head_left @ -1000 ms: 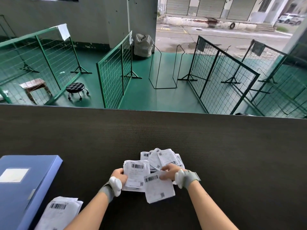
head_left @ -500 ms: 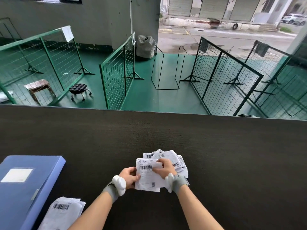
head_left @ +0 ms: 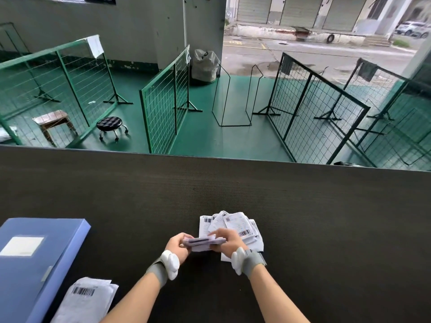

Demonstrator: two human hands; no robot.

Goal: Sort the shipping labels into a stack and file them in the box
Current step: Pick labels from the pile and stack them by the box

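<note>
Nearest, at the bottom edge, a few shipping labels (head_left: 87,299) lie loose on the black counter (head_left: 326,229), just beside the blue box (head_left: 35,264), which lies flat and closed at the left.

Further in, both hands meet over the counter's middle. The left hand (head_left: 178,244) and the right hand (head_left: 227,241) each curl round an end of a small stack of labels (head_left: 205,244), held edge-on to the camera; it looks blurred, so I cannot tell how many sheets it has or how well their edges line up. The left thumb and fingers pinch the left end, and the right fingers curl over the top and right end. Neither hand is spread wide.

Just behind the right hand, the unsorted pile of labels (head_left: 235,223) fans out on the counter, barcodes up and corners overlapping at odd angles.

These are thin paper slips: very light, floppy, easily creased, and likely to slide over one another. By my judgement they handle best squared between both hands, pinched along opposite short edges, with single slips lifted by a free corner. The stack is probably still being built, since the pile remains and the box is shut.

Beyond the counter's far edge lie a green floor (head_left: 210,136) and wire fence panels (head_left: 163,108).
</note>
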